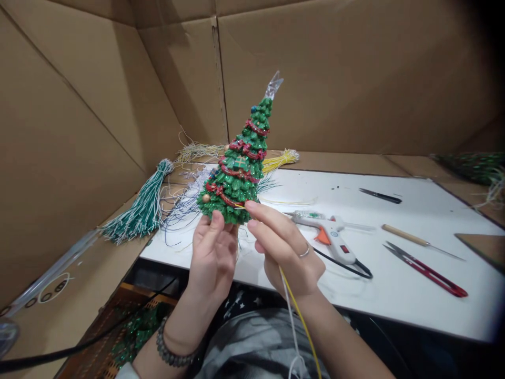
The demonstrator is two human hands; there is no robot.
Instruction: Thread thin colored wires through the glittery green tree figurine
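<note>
A green Christmas tree figurine (240, 168) with red garlands, small ornaments and a clear star-like tip is held up, leaning to the right. My left hand (215, 250) grips it by its base from below, thumb on the front. In a pinch at the tree's lower right, my right hand (286, 242) holds a thin wire with yellow and white strands. The wire's end points at the lowest branches; whether it touches them I cannot tell. Its yellow and white tails (302, 308) hang below that hand toward my lap.
On the white table (347, 310) at right lie a hot glue gun (323, 229), an awl (410, 236), red thread snips (430, 271) and black snips (381, 196). Bundles of green-white wires (140, 205) and yellow wires (282, 159) lie left and behind. Cardboard walls (335, 79) enclose the table.
</note>
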